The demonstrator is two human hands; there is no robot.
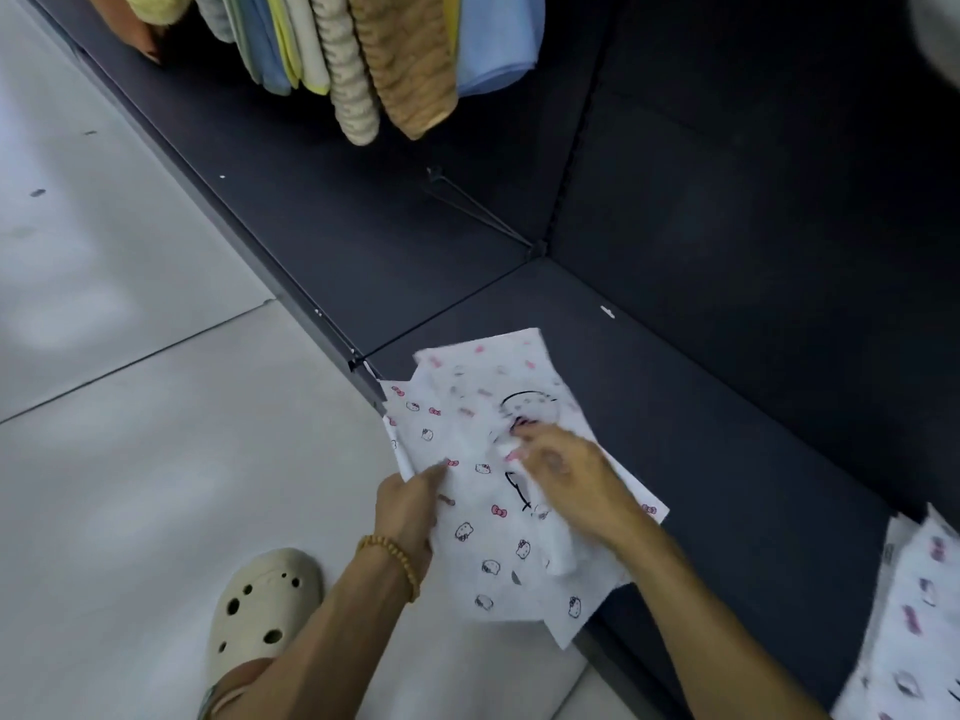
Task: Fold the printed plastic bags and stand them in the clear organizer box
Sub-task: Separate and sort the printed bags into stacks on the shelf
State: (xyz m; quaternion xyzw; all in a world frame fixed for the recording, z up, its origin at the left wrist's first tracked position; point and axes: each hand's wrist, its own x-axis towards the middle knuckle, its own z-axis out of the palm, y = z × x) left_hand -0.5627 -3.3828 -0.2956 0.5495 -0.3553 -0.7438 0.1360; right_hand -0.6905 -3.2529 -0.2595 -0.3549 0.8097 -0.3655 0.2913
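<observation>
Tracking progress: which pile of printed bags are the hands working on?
The middle pile, on the shelf edge; left hand and right hand touch it. The right-edge pile lies untouched.

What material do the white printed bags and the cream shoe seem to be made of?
White printed bags with cat faces and pink bows: probably thin matte plastic film, as they crease limply and softly. Cream clog-style shoe with round holes: likely moulded foam or rubber, smooth and seamless.

Bare dark shelf beyond the printed bags, hanging cloths well above, more bags rightward
</observation>
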